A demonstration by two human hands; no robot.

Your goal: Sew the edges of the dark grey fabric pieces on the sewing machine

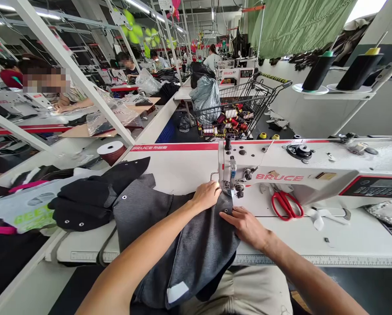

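Note:
A dark grey fabric piece (pixel 199 245) with metal eyelets lies across the sewing machine's bed and hangs over the front edge toward my lap. A white label (pixel 178 292) shows near its lower end. My left hand (pixel 207 195) is closed on the fabric, its bent fingers just left of the presser foot (pixel 229 192). At the fabric's right edge, below the needle area, my right hand (pixel 248 225) rests with fingers stretched onto the cloth beside an eyelet. The thumb of that hand is hard to make out.
Red-handled scissors (pixel 287 204) lie under the machine arm (pixel 314 168). Folded dark pieces with eyelets (pixel 84 201) are stacked at left, near a thread spool (pixel 111 151). Behind stands a shopping cart (pixel 238 105) with spools. A co-worker (pixel 47 83) sits at far left.

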